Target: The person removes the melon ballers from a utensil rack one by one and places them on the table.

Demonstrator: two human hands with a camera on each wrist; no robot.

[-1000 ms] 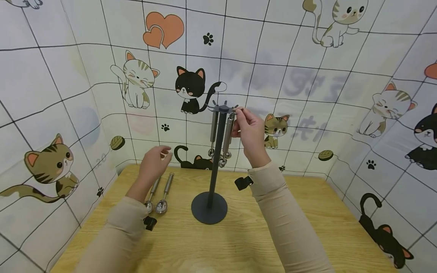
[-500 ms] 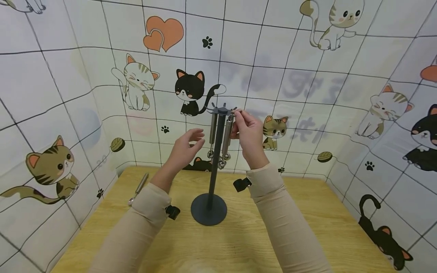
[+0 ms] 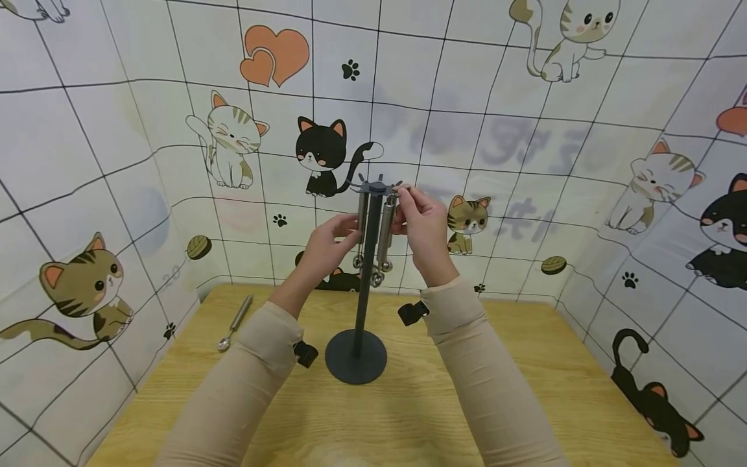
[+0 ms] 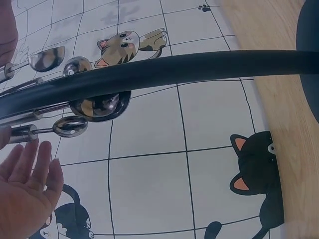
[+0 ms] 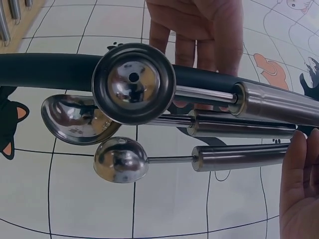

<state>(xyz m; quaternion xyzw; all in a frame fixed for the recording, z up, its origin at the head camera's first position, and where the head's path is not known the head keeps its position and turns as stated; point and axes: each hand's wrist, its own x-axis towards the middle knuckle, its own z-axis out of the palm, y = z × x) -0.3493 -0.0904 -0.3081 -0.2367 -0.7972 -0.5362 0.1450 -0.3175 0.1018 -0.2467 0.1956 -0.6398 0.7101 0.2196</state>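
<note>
A dark grey stand (image 3: 363, 298) with a ring of hooks at its top bears several hanging metal scoops, bowls downward. My right hand (image 3: 428, 227) pinches the top end of one scoop (image 3: 386, 227) at a right-hand hook. In the right wrist view, its fingertips (image 5: 296, 149) meet the end of a tubular handle. My left hand (image 3: 327, 250) has come up to the scoop (image 3: 362, 220) hanging on the left side. Its fairly straight fingers touch that scoop's handle in the left wrist view, just beside the small bowl (image 4: 70, 127). The hook ends are partly hidden by my right fingers.
One more scoop (image 3: 238, 318) lies on the wooden table (image 3: 467, 389) to the left, beside my left sleeve (image 3: 233, 389). The stand's round base (image 3: 356, 370) rests mid-table. A cat-patterned sheet (image 3: 496, 84) closes off the back and sides.
My left hand has moved up and right from above the table to the hanging scoops. Its arm now covers the spot where a second scoop lay. The right hand stays at the hook.
</note>
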